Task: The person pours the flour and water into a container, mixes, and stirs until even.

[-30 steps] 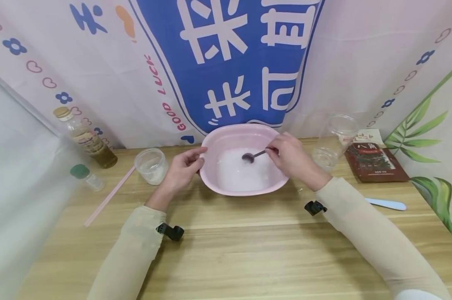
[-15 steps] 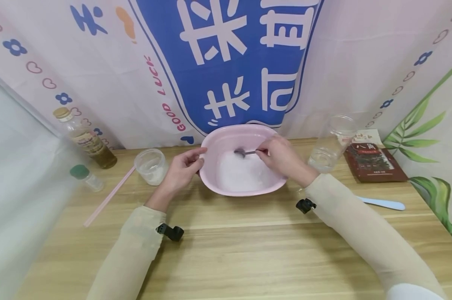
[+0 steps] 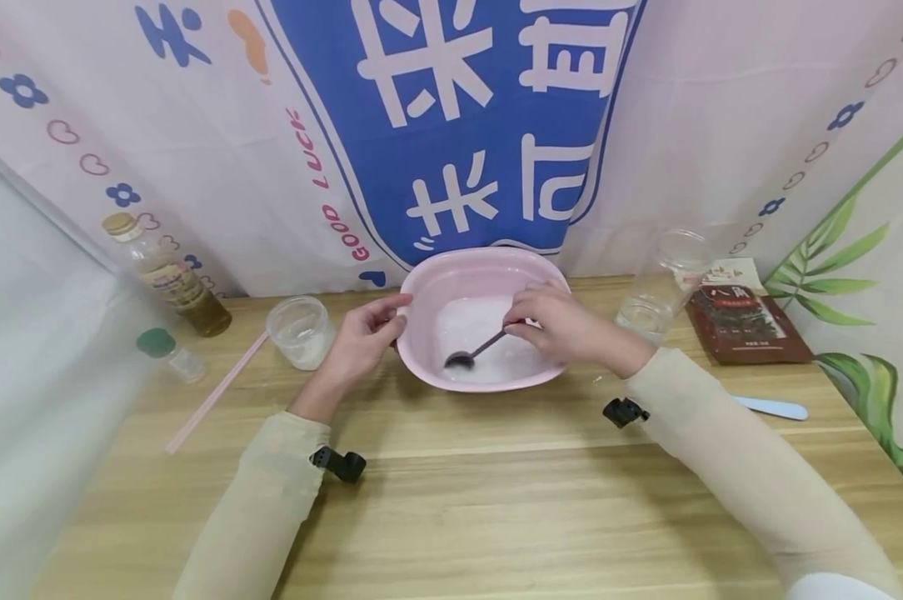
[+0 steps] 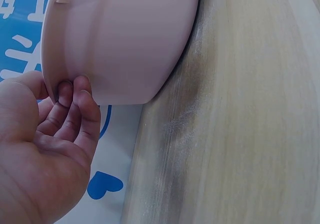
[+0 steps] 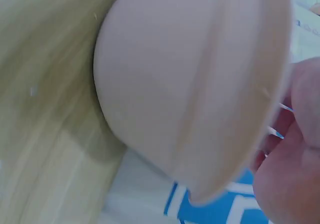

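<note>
Your wooden table point(image 3: 496, 500) carries everything here, and at its far middle, between your two hands, sits the pink basin point(image 3: 429, 292) with white foamy liquid inside. Your left forearm comes in from the lower left, angled up toward the basin; your left hand point(image 3: 361, 337) rests at the basin's left rim. The left wrist view shows the fingers point(image 4: 75, 108) curled with their tips touching the basin's outer wall just under the rim, and the thumb lies over the top edge in the head view, so you are holding the rim. Your right forearm comes in from the lower right, and your right hand point(image 3: 560, 325) hovers over the right half of the basin, knuckles up. Its fingertips pinch the end of a dark spoon point(image 3: 476, 350). From that pinch the handle slants down and to the left, and the bowl of the spoon lies in the foam near the basin's front wall. The right wrist view shows only the basin's outer wall and part of the hand, blurred.

Just left of your left hand stands a small clear cup point(image 3: 300, 331); beyond it lie a pink straw point(image 3: 215, 392), a green-capped vial point(image 3: 165, 352) and a bottle of amber liquid point(image 3: 168, 277). Right of your right hand stands a tall clear cup point(image 3: 661, 283), then a dark red packet point(image 3: 747, 325) and a pale blue spatula point(image 3: 770, 408).
</note>
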{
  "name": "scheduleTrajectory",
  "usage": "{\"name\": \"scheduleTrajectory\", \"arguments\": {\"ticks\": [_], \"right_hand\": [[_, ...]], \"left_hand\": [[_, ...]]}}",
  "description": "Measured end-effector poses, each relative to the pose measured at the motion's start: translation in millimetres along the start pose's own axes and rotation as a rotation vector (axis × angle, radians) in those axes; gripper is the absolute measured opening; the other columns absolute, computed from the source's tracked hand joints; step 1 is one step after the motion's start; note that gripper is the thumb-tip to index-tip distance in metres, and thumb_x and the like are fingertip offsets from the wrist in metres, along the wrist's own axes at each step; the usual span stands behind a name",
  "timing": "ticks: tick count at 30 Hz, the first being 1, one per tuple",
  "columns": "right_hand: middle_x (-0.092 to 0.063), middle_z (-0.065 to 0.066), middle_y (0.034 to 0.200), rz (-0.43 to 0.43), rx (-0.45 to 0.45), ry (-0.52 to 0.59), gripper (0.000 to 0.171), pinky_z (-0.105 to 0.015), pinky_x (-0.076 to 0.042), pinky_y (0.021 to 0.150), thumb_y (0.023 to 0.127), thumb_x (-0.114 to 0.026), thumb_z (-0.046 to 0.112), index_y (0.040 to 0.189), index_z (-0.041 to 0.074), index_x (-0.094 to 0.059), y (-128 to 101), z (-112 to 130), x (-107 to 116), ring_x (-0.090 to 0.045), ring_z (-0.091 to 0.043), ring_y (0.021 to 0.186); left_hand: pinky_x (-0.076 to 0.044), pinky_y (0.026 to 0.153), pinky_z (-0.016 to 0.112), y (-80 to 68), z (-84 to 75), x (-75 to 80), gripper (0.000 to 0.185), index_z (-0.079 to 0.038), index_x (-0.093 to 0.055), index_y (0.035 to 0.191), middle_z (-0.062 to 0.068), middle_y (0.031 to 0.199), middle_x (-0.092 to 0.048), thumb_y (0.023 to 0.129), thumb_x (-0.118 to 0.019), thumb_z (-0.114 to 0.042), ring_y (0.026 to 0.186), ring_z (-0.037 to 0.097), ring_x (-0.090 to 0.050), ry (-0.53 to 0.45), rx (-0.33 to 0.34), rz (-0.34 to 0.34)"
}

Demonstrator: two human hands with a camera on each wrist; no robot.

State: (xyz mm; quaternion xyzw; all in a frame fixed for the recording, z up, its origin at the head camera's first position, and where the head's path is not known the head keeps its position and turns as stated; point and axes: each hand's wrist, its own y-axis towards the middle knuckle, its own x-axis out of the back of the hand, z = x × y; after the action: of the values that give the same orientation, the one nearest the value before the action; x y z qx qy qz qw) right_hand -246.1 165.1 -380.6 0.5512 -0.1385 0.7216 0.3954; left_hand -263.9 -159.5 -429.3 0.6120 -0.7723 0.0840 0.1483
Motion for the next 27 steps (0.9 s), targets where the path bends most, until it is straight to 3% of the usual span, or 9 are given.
{"name": "scheduleTrajectory", "arguments": {"ticks": [5,12,19,27], "right_hand": [[-0.078,-0.009,0.096,-0.057,-0.098,-0.075,0.01,-0.046,-0.038,0.089,0.099,-0.073,0.006,0.1,0.004,-0.083,-11,-12,11,-0.065,-0.031,0.098],[-0.08,-0.016,0.105,-0.145,-0.23,-0.186,0.014,-0.046,-0.04,0.085,0.1,-0.072,0.006,0.105,0.001,-0.083,-13,-24,13,-0.066,-0.037,0.099],[-0.081,-0.016,0.111,-0.208,-0.192,-0.178,0.015,-0.046,-0.041,0.085,0.1,-0.074,0.009,0.109,0.001,-0.083,-7,-24,6,-0.067,-0.036,0.102],[-0.077,-0.014,0.1,-0.17,-0.136,-0.32,0.015,-0.046,-0.04,0.083,0.102,-0.07,0.008,0.105,0.002,-0.083,-7,-25,6,-0.063,-0.037,0.097]], "left_hand": [[-0.063,0.073,0.023,-0.5,-1.1,0.7,0.044,0.0,-0.061,0.15,0.02,0.109,-0.067,0.107,-0.059,-0.01,0.079,0.007,-0.066,0.011,0.005,-0.003],[-0.061,0.071,0.019,-0.1,-0.7,0.8,0.044,0.0,-0.062,0.149,0.02,0.108,-0.067,0.107,-0.059,-0.01,0.079,0.008,-0.066,0.018,0.004,-0.006],[-0.064,0.074,0.026,-0.6,-1.7,0.6,0.044,-0.001,-0.061,0.15,0.02,0.11,-0.068,0.107,-0.06,-0.011,0.079,0.008,-0.067,0.019,0.012,0.002],[-0.064,0.074,0.025,-0.1,-1.7,0.9,0.044,-0.001,-0.061,0.15,0.019,0.109,-0.067,0.107,-0.059,-0.011,0.079,0.009,-0.067,0.013,0.011,0.007]]}}
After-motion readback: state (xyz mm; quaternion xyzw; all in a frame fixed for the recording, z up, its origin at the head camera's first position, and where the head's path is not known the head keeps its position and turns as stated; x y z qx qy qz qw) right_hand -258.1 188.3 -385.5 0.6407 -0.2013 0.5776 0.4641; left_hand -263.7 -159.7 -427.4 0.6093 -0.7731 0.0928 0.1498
